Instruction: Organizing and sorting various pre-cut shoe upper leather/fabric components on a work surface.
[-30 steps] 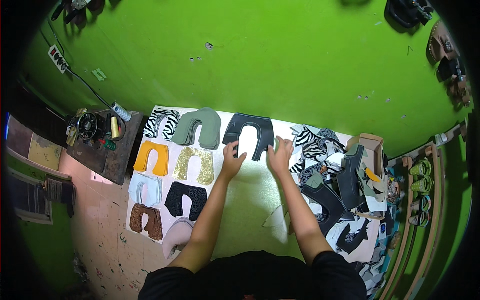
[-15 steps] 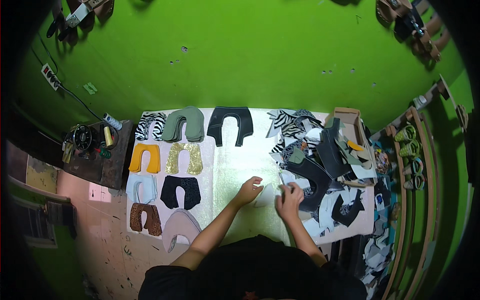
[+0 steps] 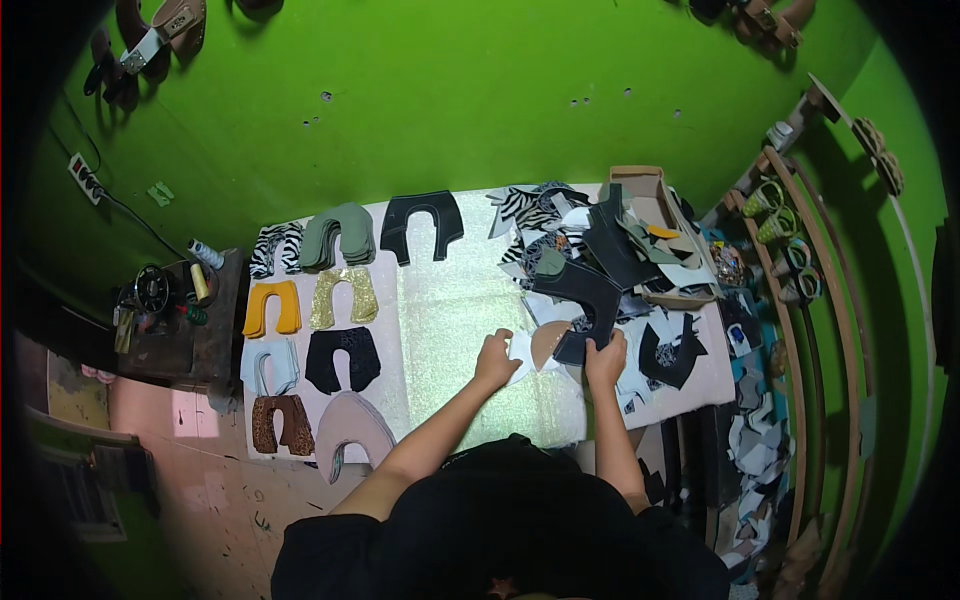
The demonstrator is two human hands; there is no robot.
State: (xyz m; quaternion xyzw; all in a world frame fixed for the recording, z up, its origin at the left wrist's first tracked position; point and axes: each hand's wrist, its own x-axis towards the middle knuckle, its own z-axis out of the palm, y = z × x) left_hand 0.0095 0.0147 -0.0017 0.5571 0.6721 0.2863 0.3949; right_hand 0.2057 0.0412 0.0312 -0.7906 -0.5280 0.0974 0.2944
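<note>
My left hand [image 3: 495, 362] is over the middle right of the table, its fingers closed on the edge of a small white cut piece [image 3: 521, 352]. A tan piece with a rounded edge [image 3: 548, 343] lies just beside it, between my hands. My right hand [image 3: 606, 361] grips the lower end of a large black curved piece with pale stitching [image 3: 600, 302]. The upper part of that black piece rests over the scrap pile. A small green scrap [image 3: 550, 262] lies at its upper end.
Stacks of U-shaped pieces stand on the left, including green [image 3: 340, 236], yellow [image 3: 272, 308] and gold [image 3: 342, 297] ones. A stitched black U-piece [image 3: 422, 222] lies at the back. A cardboard box [image 3: 637, 177] of scraps stands right, beside a wooden shoe rack [image 3: 795, 255].
My right hand has moved right and taken hold of the black curved piece. The tan rounded piece now shows between my hands. My view has shifted to the right.
</note>
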